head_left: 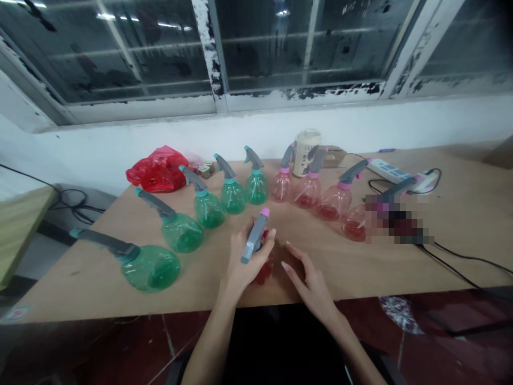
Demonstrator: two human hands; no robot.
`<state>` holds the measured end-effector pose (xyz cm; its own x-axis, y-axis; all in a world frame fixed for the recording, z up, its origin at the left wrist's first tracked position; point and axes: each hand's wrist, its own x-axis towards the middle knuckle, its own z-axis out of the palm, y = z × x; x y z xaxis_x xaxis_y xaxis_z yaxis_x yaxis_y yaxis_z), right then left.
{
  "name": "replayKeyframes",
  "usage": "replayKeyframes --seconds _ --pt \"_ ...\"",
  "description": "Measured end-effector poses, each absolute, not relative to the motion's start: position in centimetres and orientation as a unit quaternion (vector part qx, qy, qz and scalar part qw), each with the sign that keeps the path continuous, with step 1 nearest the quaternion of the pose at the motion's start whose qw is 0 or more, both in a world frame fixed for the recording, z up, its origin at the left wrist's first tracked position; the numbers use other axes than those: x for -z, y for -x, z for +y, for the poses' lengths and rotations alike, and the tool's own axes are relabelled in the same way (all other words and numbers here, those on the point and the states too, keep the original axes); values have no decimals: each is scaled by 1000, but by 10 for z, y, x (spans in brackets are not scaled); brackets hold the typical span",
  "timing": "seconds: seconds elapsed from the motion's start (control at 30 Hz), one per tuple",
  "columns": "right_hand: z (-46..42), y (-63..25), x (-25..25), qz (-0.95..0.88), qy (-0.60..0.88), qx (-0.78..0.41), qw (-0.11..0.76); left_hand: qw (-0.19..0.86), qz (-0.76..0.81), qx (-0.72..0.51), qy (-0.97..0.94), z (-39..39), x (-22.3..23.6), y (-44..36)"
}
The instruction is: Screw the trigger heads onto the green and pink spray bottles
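My left hand [243,256] is wrapped round the neck of a pink spray bottle [263,271] near the table's front edge. Its grey trigger head with a pink nozzle shows above my fingers, while the hand covers much of the body. Just to the right, my right hand [306,278] is apart from the bottle, thumb and fingers spread, holding nothing. Several green spray bottles [182,233] stand in a curved row on the left. Several pink spray bottles [335,203] continue the curve on the right, the rightmost partly hidden by a blurred patch.
A red plastic bag [158,170] lies at the back left. Behind the pink bottles stand a pale cup [306,154] and a small cardboard box [333,157]. A white power strip [395,174] and black cables [460,260] lie on the right. The wall and windows border the table's back.
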<state>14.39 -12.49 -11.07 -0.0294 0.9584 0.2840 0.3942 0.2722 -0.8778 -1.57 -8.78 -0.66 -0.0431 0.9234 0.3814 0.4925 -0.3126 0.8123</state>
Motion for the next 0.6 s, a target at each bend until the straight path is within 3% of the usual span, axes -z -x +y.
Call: replayKeyframes --seconds 0.2,0.6 --pt "-138 -137 95 -599 482 -389 507 242 534 -487 -647 -89 12 16" --pt "-129 -118 94 -690 479 -296 455 244 511 -499 -656 -86 17 19"
